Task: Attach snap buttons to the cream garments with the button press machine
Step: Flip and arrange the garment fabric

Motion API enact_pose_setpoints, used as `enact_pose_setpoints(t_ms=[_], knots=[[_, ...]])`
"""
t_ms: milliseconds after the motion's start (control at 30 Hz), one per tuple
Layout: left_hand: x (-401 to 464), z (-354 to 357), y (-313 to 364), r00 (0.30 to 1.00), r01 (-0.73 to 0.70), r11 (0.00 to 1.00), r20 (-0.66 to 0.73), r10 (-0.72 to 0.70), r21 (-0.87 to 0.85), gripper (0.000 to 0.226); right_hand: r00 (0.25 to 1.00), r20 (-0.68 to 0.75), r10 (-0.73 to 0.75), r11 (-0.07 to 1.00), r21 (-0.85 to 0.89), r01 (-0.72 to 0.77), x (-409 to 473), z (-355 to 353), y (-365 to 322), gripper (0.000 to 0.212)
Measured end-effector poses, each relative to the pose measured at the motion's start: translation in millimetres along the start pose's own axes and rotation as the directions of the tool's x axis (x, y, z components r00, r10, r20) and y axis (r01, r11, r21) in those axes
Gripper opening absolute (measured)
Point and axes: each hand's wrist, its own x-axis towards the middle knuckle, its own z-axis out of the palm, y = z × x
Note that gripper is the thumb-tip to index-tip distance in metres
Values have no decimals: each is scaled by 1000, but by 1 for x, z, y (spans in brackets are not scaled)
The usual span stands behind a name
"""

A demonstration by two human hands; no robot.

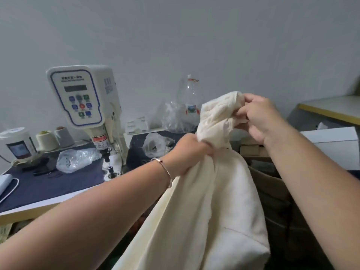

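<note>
both forearms reach out from the camera, holding up a cream garment (210, 201) that hangs between them, off to the right of the button press machine (85, 106). left hand (191, 151) grips a bunched fold low down; right hand (257, 117) pinches the gathered top edge. one small dark dot near the left hand may be a snap, though i cannot tell. nothing lies under the press head, so this piece looks not yet pressed.

button press machine (85, 106) left on table (39, 191), garment (204, 191) right of it, bottle (190, 98) behind
</note>
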Motion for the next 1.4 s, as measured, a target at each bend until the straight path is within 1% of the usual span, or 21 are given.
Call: enact_pose_setpoints(t_ms=[100, 133, 167, 233, 300, 400, 467, 533, 567, 667, 733, 800, 867, 900, 1000, 1100, 1200, 1233, 1300, 1367, 1400], knots=[[11, -11, 36, 993, -63, 989, -110, 48, -137, 12, 967, -142, -211, 938, -308, 160, -9, -8, -3, 38], [14, -13, 48, 988, -82, 981, -146, 56, -174, 16, 960, -143, -240, 878, -455, 151, -16, -8, -2, 54], [19, -15, 57, 982, -98, 971, -178, 60, -217, 18, 970, -107, -216, 804, -583, 115, -27, -8, 1, 83], [26, -19, 74, 970, -142, 930, -236, 62, -339, 16, 997, -11, -78, 696, -716, 47, -54, -4, 10, 130], [31, -19, 88, 957, -185, 864, -287, 50, -468, 10, 997, 52, 49, 695, -719, 3, -77, 4, 21, 146], [34, -1, 102, 969, -177, 795, -245, 37, -580, 15, 974, 157, 165, 896, -437, -81, -92, 16, 34, 136], [33, 16, 105, 990, -113, 792, -136, 38, -600, 16, 977, 142, 159, 973, -192, -130, -89, 18, 50, 96], [36, 28, 103, 999, -47, 764, -27, 38, -644, 28, 995, -8, 95, 990, -101, -96, -84, 12, 65, 41], [39, 32, 100, 998, -35, 738, 11, 57, -674, 31, 993, -96, 66, 994, -77, -74, -83, 6, 70, 30], [41, 40, 88, 986, -60, 708, 67, 150, -703, 19, 958, -273, 88, 995, -11, -94, -74, -17, 80, 33], [38, 42, 74, 973, -100, 786, 107, 207, -610, 24, 933, -357, 35, 999, -6, -40, -68, -36, 78, 33], [35, 43, 55, 956, -107, 885, 197, 216, -453, 42, 901, -415, -129, 989, -125, 85, -66, -58, 69, 38], [25, 49, 42, 897, -46, 940, 400, 188, -339, 57, 848, -413, -333, 893, -427, 142, -64, -81, 54, 38], [18, 58, 38, 838, -23, 953, 513, 183, -302, 64, 822, -375, -429, 794, -590, 145, -63, -92, 44, 33], [5, 99, 43, 691, 34, 893, 656, 304, -450, 73, 786, -140, -602, 509, -826, 242, -69, -108, 15, 3], [-7, 133, 67, 756, 100, 700, 512, 409, -707, 44, 777, 15, -629, 351, -887, 301, -86, -111, 4, 21], [-23, 153, 90, 819, 208, 547, 449, 356, -811, 39, 764, -104, -636, 307, -943, 128, -114, -129, 11, 86], [-29, 157, 95, 809, 269, 513, 480, 339, -815, 39, 747, -174, -642, 324, -944, 59, -126, -137, 17, 104], [-39, 162, 102, 756, 391, 456, 561, 336, -799, 40, 745, -368, -557, 546, -838, -6, -154, -146, 28, 120], [-46, 166, 107, 694, 492, 367, 610, 381, -789, 42, 776, -506, -376, 776, -630, -34, -177, -150, 37, 122], [-50, 169, 109, 668, 534, 317, 621, 409, -784, 42, 769, -546, -333, 831, -556, -35, -185, -153, 40, 118]])
